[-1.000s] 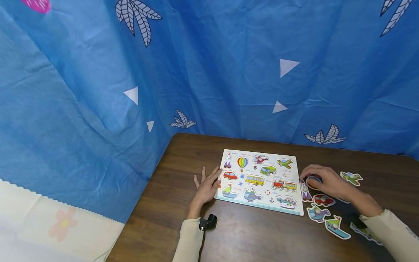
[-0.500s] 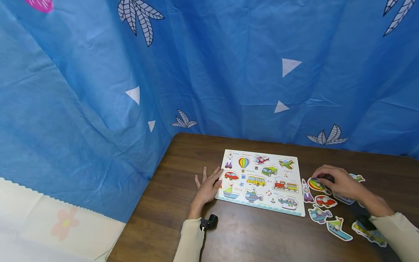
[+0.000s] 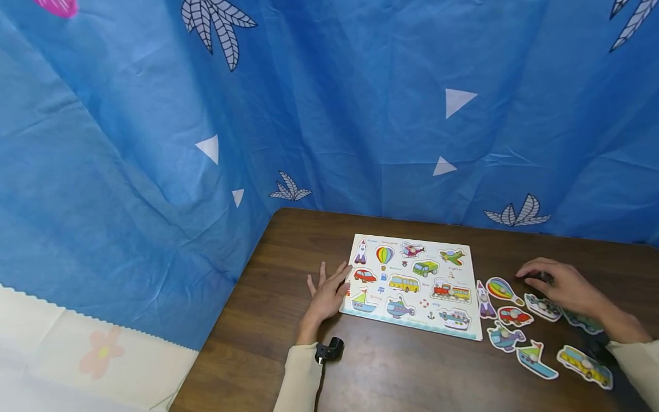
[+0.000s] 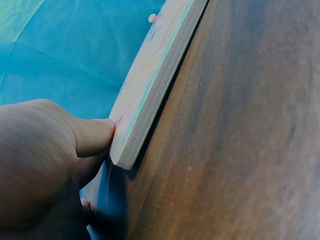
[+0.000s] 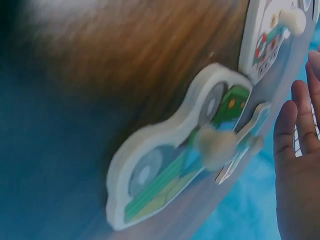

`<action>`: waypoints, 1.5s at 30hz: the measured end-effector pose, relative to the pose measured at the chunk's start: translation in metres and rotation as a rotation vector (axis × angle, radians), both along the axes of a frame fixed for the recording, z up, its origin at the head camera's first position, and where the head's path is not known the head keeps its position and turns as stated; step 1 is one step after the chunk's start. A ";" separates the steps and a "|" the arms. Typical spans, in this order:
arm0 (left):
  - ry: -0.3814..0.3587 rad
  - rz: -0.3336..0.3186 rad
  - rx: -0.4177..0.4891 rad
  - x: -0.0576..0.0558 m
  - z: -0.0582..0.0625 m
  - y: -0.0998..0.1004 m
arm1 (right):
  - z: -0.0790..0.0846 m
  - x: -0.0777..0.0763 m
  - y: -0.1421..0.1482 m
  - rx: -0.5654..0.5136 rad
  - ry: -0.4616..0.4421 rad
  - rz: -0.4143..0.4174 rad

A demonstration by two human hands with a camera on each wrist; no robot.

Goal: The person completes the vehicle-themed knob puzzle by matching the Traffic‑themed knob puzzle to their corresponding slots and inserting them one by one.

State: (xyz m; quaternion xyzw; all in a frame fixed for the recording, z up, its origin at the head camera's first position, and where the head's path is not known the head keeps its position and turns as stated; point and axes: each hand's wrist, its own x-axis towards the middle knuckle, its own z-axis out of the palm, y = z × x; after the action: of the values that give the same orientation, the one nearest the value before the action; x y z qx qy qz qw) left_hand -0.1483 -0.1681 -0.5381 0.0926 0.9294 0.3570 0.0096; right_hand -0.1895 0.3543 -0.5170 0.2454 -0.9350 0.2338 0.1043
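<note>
In the head view my left hand [image 3: 324, 298] rests at the left edge of a white peg puzzle board [image 3: 435, 245], its fingers spread. The left wrist view shows the thumb [image 4: 95, 136] on the corner of the board [image 4: 145, 95]. To the right of the board, my right hand [image 3: 571, 287] is over the table with nothing in its fingers. A balloon piece [image 3: 501, 290] and a ship piece [image 3: 542, 307] lie left of it. A green truck piece [image 5: 175, 155] with a knob shows close up in the right wrist view; the relaxed fingers [image 5: 300, 125] are apart from it.
Rocket [image 3: 485, 300], red car [image 3: 513, 316], submarine [image 3: 504, 336], sailboat [image 3: 536, 359] and yellow bus [image 3: 586, 366] pieces lie loose right of the board. The wooden table [image 3: 412, 372] backs onto a blue curtain [image 3: 329, 114].
My right hand has let go of the balloon piece and moved right, leaving it beside the rocket piece. The ship piece has come into view. My left hand stays in place.
</note>
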 end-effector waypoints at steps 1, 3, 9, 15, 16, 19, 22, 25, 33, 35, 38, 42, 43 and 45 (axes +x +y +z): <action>-0.005 0.001 0.001 0.000 0.000 0.000 | -0.001 0.000 0.003 0.000 -0.006 -0.001; -0.007 0.003 -0.002 0.000 -0.001 0.000 | -0.001 -0.001 0.008 0.001 -0.011 -0.013; -0.023 0.011 -0.017 -0.001 -0.001 0.001 | -0.002 -0.002 0.022 -0.008 -0.007 -0.043; -0.009 0.002 -0.011 -0.001 0.000 0.000 | -0.007 0.000 0.030 0.041 -0.028 -0.101; -0.005 0.001 -0.011 -0.001 0.000 0.000 | -0.008 0.000 0.032 0.049 -0.023 -0.109; -0.007 0.000 -0.008 -0.001 0.001 0.000 | -0.008 0.002 0.035 0.049 -0.012 -0.125; -0.006 0.001 -0.006 -0.002 0.003 0.000 | -0.008 0.003 0.038 0.041 0.002 -0.137; -0.007 0.002 -0.005 -0.001 0.003 0.000 | -0.008 0.003 0.041 0.039 0.001 -0.146; -0.012 0.003 -0.007 0.000 0.000 0.000 | -0.011 0.003 0.048 0.065 -0.025 -0.166; -0.015 0.006 -0.009 0.000 -0.001 0.000 | -0.012 0.004 0.049 0.070 -0.035 -0.164; -0.020 0.008 -0.017 0.002 -0.002 0.000 | -0.014 0.005 0.050 0.066 -0.037 -0.154; -0.018 0.010 -0.028 0.001 -0.001 0.000 | -0.016 0.006 0.052 0.073 -0.013 -0.141; -0.017 0.011 -0.030 0.001 -0.001 0.000 | -0.017 0.006 0.052 0.079 -0.003 -0.145; -0.016 0.013 -0.030 0.000 -0.001 0.001 | -0.017 0.005 0.052 0.077 -0.001 -0.139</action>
State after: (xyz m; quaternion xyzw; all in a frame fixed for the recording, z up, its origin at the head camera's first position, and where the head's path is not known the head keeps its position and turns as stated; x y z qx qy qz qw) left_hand -0.1486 -0.1672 -0.5389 0.0838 0.9351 0.3440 0.0161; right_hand -0.1841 0.4063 -0.5339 0.1834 -0.9582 0.1900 0.1102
